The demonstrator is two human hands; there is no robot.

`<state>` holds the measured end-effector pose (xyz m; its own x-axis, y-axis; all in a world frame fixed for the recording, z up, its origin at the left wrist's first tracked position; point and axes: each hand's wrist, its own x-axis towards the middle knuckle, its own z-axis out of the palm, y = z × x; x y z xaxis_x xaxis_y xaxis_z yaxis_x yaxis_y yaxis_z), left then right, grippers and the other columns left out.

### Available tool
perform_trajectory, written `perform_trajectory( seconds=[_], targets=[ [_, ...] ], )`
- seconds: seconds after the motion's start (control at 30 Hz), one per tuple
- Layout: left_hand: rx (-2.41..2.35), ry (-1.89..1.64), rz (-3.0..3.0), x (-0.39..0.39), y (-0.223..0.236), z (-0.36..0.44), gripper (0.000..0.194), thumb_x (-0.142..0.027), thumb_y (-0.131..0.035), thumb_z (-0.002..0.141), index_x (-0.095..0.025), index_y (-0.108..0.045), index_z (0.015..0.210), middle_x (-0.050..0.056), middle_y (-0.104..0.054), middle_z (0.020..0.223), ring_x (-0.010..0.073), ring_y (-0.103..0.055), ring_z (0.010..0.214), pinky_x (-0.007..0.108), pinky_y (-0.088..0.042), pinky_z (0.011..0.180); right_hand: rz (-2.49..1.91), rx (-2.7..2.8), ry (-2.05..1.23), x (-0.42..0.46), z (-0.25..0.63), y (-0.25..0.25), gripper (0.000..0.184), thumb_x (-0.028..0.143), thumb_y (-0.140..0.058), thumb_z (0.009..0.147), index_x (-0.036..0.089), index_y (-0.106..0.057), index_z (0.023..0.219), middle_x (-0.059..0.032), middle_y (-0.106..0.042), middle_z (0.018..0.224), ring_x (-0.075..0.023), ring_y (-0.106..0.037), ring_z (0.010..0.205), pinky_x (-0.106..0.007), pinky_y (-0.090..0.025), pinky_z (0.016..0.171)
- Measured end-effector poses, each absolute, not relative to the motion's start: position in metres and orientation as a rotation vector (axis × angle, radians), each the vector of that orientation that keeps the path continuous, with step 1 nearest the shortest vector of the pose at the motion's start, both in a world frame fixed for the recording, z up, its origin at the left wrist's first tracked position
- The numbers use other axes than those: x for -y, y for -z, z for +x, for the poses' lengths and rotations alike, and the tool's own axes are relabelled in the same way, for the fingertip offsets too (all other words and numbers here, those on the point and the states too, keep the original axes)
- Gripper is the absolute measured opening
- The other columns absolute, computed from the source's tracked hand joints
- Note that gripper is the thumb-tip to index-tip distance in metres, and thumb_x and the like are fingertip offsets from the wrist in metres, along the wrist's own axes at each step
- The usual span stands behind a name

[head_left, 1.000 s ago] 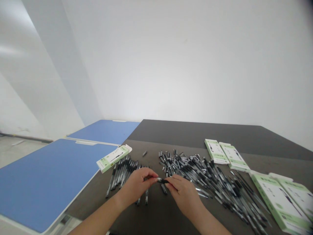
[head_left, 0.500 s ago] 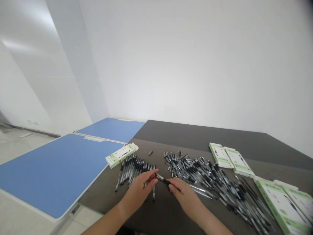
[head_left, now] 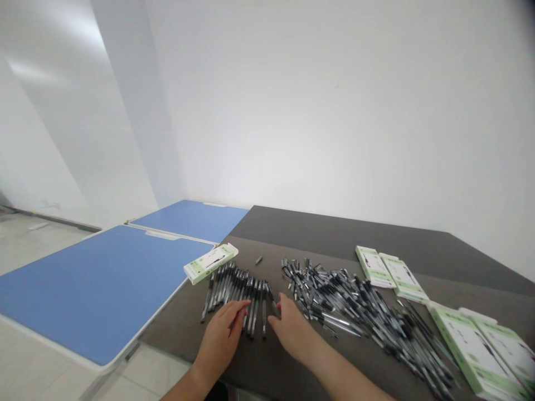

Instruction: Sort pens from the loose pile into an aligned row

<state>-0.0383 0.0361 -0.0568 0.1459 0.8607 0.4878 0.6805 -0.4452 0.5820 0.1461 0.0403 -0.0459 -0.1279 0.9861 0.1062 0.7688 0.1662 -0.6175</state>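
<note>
Several black-and-clear gel pens [head_left: 228, 287] lie side by side in a row on the dark table. My left hand [head_left: 221, 334] is at the near side of this row, fingers stretched out and nothing seen in them. At the right end of the row a single pen [head_left: 271, 295] lies slanted. My right hand [head_left: 292, 328] is just beside that pen, thumb and forefinger apart; whether they touch it is hard to see. To the right spreads a loose heap of pens and pen parts [head_left: 346, 295].
A green-and-white pen box [head_left: 211, 263] lies beyond the row, at the table's left edge. More such boxes lie right of the heap, two farther off [head_left: 403, 277] and two nearer [head_left: 472, 348]. A small dark piece [head_left: 258, 260] lies alone. Blue-topped tables [head_left: 104, 295] adjoin on the left.
The pen held between both hands has been laid at the right end of the row and let go. My hands have moved apart and lower, toward the table.
</note>
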Motion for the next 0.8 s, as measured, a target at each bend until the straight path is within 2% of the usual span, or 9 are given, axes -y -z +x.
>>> perform_trajectory(
  seconds=[0.07,0.2,0.3,0.37,0.4,0.53,0.7,0.8],
  targets=[
    [-1.515,-1.159,2.192,-0.037,0.057,-0.039,0.024,-0.026,-0.044,0.088,-0.022,-0.063,0.101,0.006,-0.067,0.098,0.0181,-0.063,0.092,0.031,-0.050,0.084,-1.662,1.973,-0.564,-0.033,0.142,0.040,0.051,0.019,-0.049,0.077,0.004,-0.043,0.126,-0.0181,-0.056,0.115,-0.0251,-0.053,0.110,-0.035,-0.041,0.094],
    [-1.513,-1.129,2.200,-0.038,0.058,-0.039,0.024,-0.026,-0.043,0.088,-0.022,-0.063,0.101,0.006,-0.067,0.099,0.0184,-0.062,0.094,0.032,-0.049,0.086,-1.606,2.031,-0.486,-0.016,0.149,0.034,0.048,0.015,-0.050,0.076,0.009,-0.047,0.124,-0.0144,-0.054,0.120,-0.0242,-0.048,0.115,-0.033,-0.038,0.097],
    [-1.507,-1.113,2.212,-0.038,0.059,-0.037,0.024,-0.026,-0.043,0.088,-0.022,-0.063,0.101,0.006,-0.067,0.100,0.0188,-0.062,0.095,0.032,-0.049,0.087,-1.647,2.027,-0.437,-0.012,0.173,0.032,0.035,0.015,-0.049,0.079,0.015,-0.056,0.112,-0.0096,-0.061,0.110,-0.0212,-0.056,0.103,-0.029,-0.042,0.089],
    [-1.505,-1.119,2.216,-0.038,0.059,-0.037,0.024,-0.026,-0.044,0.088,-0.022,-0.063,0.100,0.006,-0.067,0.099,0.0189,-0.062,0.095,0.032,-0.049,0.087,-1.747,2.033,-0.376,-0.015,0.197,0.029,0.020,0.016,-0.045,0.083,0.019,-0.063,0.091,-0.0059,-0.065,0.094,-0.0191,-0.062,0.086,-0.028,-0.045,0.078],
    [-1.504,-1.128,2.217,-0.038,0.059,-0.037,0.024,-0.026,-0.044,0.088,-0.022,-0.064,0.100,0.006,-0.068,0.099,0.0191,-0.062,0.095,0.032,-0.049,0.086,-1.823,2.029,-0.290,-0.017,0.211,0.027,0.022,0.017,-0.042,0.085,0.020,-0.064,0.086,-0.0055,-0.066,0.089,-0.0195,-0.062,0.083,-0.029,-0.045,0.075],
    [-1.501,-1.153,2.212,-0.038,0.059,-0.038,0.024,-0.027,-0.044,0.087,-0.022,-0.064,0.099,0.007,-0.068,0.097,0.0194,-0.062,0.093,0.033,-0.050,0.084,-1.995,2.163,0.034,-0.022,0.259,0.026,0.027,0.015,-0.039,0.087,0.019,-0.065,0.080,-0.0080,-0.067,0.085,-0.0208,-0.063,0.079,-0.028,-0.043,0.067],
    [-1.509,-1.132,2.215,-0.039,0.060,-0.039,0.025,-0.027,-0.043,0.087,-0.022,-0.064,0.099,0.007,-0.068,0.097,0.0197,-0.062,0.093,0.034,-0.050,0.085,-2.061,2.327,0.083,-0.018,0.276,0.035,0.027,0.013,-0.041,0.086,0.017,-0.066,0.077,-0.0094,-0.067,0.082,-0.0223,-0.064,0.078,-0.028,-0.043,0.064],
    [-1.502,-1.129,2.215,-0.040,0.060,-0.038,0.024,-0.027,-0.044,0.087,-0.022,-0.064,0.099,0.006,-0.068,0.097,0.0194,-0.062,0.093,0.032,-0.050,0.084,-2.069,2.344,0.096,-0.017,0.273,0.038,0.021,0.012,-0.045,0.083,0.016,-0.065,0.082,-0.0100,-0.067,0.086,-0.0238,-0.065,0.080,-0.030,-0.044,0.066]
  ],
)
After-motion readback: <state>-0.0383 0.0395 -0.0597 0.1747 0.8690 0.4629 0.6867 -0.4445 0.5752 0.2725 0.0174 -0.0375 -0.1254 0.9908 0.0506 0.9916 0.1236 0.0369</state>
